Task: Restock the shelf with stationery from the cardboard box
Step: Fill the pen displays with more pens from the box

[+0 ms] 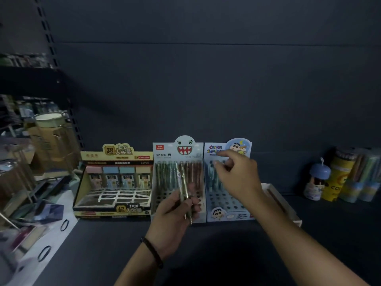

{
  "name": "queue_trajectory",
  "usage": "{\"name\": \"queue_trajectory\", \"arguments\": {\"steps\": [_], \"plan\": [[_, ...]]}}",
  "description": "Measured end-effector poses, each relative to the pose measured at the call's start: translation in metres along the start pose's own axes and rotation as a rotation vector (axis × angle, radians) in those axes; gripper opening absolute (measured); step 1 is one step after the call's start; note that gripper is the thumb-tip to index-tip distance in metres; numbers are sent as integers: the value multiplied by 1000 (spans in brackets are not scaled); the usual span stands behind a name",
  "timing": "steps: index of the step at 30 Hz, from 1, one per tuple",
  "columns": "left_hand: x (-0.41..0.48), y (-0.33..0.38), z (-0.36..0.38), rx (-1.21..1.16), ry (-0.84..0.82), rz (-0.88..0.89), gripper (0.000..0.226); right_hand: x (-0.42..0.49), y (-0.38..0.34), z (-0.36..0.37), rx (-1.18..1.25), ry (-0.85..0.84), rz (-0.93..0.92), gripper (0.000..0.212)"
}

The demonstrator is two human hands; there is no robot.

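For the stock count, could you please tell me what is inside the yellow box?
In the yellow box, four capped cases fill the back row; the white grid in front looks empty. Anything behind them is hidden.

Left hand (175, 209) low, wrist banded, fingers curled round a few pens (184, 188). Right hand (237, 178) stretched forward, fingers half bent; grip unclear.

Your dark shelf (340, 234) carries three display boxes side by side: yellow lead-refill box (115, 182), monster-faced pen box (165, 153), cartoon pen box (224, 205). Cylindrical tubs (338, 178) stand well right.
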State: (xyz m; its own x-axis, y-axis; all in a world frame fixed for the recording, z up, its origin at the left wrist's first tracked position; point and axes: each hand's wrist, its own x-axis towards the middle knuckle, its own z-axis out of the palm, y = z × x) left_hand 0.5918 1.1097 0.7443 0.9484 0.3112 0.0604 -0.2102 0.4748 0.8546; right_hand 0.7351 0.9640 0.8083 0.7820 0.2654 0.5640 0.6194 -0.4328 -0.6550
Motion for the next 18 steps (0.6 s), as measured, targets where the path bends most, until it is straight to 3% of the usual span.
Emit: {"name": "queue_trajectory", "arguments": {"steps": [5, 7, 11, 14, 18], "plan": [[1, 7, -20, 71, 52, 39, 29, -10, -45, 28, 227, -408, 7, 36], [0, 12, -29, 61, 51, 56, 28, -10, -55, 38, 260, -482, 14, 33], [-3, 23, -45, 107, 34, 63, 29, -8, -66, 51, 364, -501, 29, 18], [-6, 27, -53, 148, 76, 93, 30, -4, -71, 54, 462, -494, 99, 23], [-9, 21, -69, 478, 320, 366, 33, 5, -73, 63, 325, -197, 49, 26]]}}
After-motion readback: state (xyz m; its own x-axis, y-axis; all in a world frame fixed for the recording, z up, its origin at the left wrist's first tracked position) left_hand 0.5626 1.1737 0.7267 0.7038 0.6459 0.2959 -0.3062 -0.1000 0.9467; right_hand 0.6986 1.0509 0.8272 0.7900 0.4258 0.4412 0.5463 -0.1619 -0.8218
